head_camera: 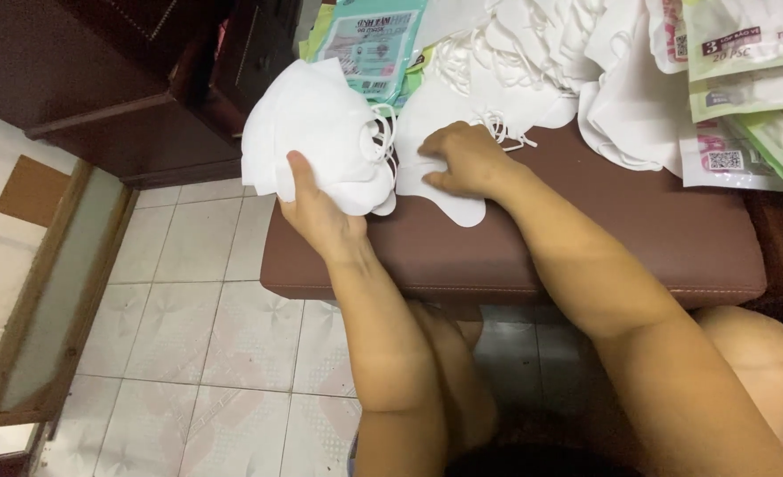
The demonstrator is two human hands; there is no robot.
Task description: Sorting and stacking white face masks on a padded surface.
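Left hand (316, 208) grips a mask stack (316, 132) past the cushion's (586, 238) left edge; right hand (462, 159) presses open on a mask (440, 199).

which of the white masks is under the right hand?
The single flat mask on the brown cushion, pressed by the right hand. The left hand holds a stack; the others sit piled behind.

Stack of white folded face masks (321, 132): fanned, several layers, curved edges, elastic ear loops bunched at its right side, held up off the surface, tilted toward upper left. Single white mask (449, 199): lies flat on the brown padded seat top just right of the stack, rounded lower edge near the seat's front, partly covered from above.
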